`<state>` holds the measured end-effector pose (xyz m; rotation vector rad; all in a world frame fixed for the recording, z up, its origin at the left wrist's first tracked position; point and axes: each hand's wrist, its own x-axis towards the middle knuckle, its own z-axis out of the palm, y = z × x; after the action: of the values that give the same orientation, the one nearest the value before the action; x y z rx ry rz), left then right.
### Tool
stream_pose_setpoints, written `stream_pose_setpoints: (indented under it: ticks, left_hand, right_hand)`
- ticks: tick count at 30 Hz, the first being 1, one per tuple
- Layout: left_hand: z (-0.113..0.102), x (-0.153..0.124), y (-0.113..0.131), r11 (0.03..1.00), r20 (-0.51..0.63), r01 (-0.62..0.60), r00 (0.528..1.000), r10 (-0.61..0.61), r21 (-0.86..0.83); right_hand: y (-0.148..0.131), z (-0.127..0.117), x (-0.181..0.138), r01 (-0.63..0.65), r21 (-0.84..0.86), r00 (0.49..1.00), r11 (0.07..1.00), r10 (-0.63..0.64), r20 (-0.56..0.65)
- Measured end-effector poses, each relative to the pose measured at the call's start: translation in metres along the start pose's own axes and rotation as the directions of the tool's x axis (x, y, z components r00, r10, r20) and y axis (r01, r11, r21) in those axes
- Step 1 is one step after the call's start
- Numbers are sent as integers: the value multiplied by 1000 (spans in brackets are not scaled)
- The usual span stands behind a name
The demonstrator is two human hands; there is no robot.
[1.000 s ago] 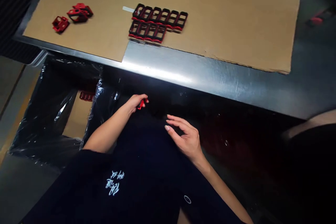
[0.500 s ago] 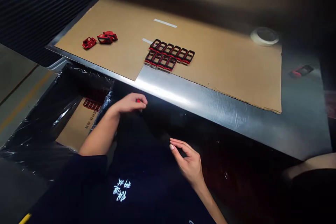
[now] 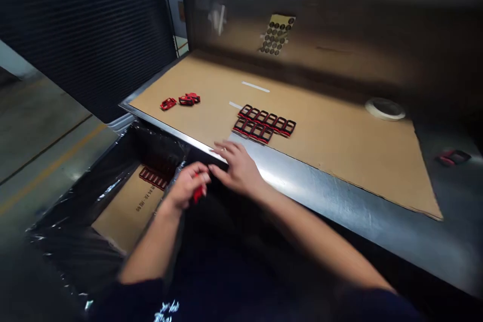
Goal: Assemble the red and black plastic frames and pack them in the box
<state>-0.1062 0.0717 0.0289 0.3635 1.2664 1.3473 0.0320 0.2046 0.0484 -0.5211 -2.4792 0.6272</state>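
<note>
Your left hand [image 3: 186, 187] closed on red part [image 3: 198, 193] | right hand [image 3: 237, 168] open by tabletop edge [image 3: 302, 183] | risk: loose grip drops it in bin [image 3: 109, 188]

A small red plastic part [image 3: 197, 193] sticks out of the closed left hand [image 3: 186, 186], too blurred to show its shape. Two rows of black-and-red rectangular frames [image 3: 264, 125] lie flat, edge to edge, on the cardboard sheet [image 3: 339, 161]. Three red pieces [image 3: 180, 101] sit in a loose cluster to the frames' left.
</note>
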Motion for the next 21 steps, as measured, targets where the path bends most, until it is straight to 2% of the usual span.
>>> stream_pose_setpoints:
  ticks: [2, 4, 6, 8, 11, 14, 17, 21]
  left_hand:
    - [3, -34, -52, 994, 38, 99, 995, -97, -48]
    - [-2, -62, -90, 978, 38, 193, 981, -190, -83]
    - [-13, -83, -115, 967, -5, 233, 972, -235, -107]
    - [-28, -94, -127, 965, -70, 224, 969, -235, -139]
    - [-50, -99, -127, 964, -184, 121, 969, -167, -238]
    - [-65, -95, -115, 958, -233, 38, 967, -107, -284]
    - [-69, -86, -106, 956, -229, 30, 968, -100, -290]
    - [-64, -78, -109, 963, -211, 54, 971, -113, -265]
  right_hand:
    - [12, 20, 94, -13, -116, 990, 993, 29, 137]
    - [16, 45, 176, -143, -186, 960, 972, 183, 214]
    - [14, 70, 235, -378, -232, 868, 896, 431, 248]
    - [7, 92, 269, -434, -232, 836, 871, 485, 257]
    - [-1, 116, 284, -432, -235, 838, 871, 483, 253]
    - [-5, 126, 277, -392, -220, 867, 893, 439, 235]
    - [-6, 121, 261, -330, -169, 910, 929, 361, 206]
    - [-7, 98, 237, -301, -57, 938, 952, 307, 164]
